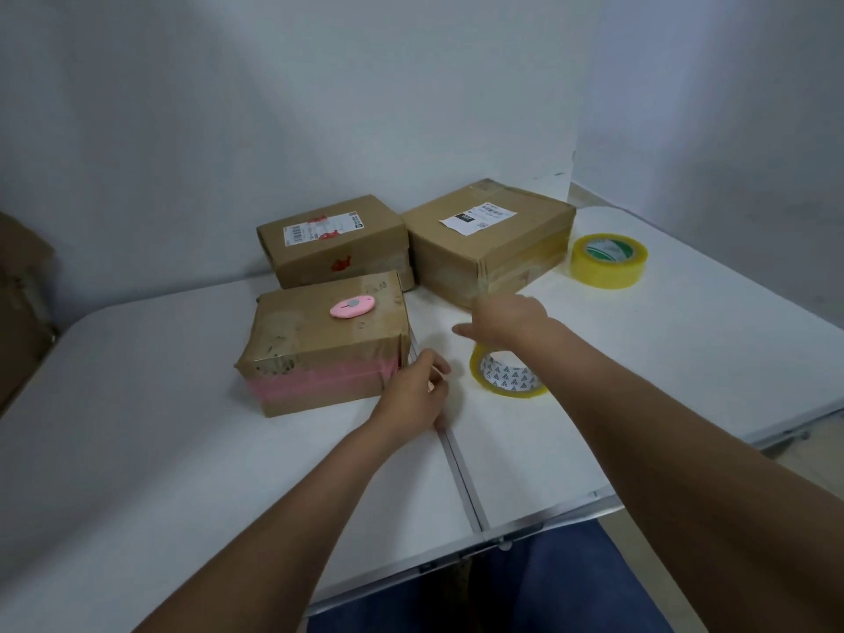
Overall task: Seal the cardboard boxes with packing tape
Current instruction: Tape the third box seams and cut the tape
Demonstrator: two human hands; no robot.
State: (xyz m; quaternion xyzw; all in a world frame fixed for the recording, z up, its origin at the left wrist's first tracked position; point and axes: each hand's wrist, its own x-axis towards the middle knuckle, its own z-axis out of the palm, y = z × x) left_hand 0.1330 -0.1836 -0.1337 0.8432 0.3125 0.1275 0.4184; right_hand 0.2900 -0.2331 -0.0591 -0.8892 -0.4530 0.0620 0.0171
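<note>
Three cardboard boxes are set on a white folding table (685, 340). The nearest box (326, 344), banded with pink tape along its front, is placed left of the table's middle seam, and a small pink cutter (352, 307) is laid on its top. Behind it a smaller box (335, 239) with a printed label and red marks is seen, and just to the right of that one stands the largest box (488, 239), which carries a white shipping label (the print is too small to be read).

Two rolls of tape are found on the table. A yellowish roll (608, 260) is set near the far right, just beside the largest box. A second, clearer roll (504, 374) lies flat in the middle of the table, partly covered by the right forearm.

The left hand (415, 388) is held at the lower right corner of the nearest box, its fingers curled; whether anything is pinched between them cannot be told. The right hand (507, 322) is stretched out above the clearer roll with the fingers loosely extended toward the left, and nothing is held in it.

A further brown carton (23, 303) is partly visible at the left edge, off the table.
</note>
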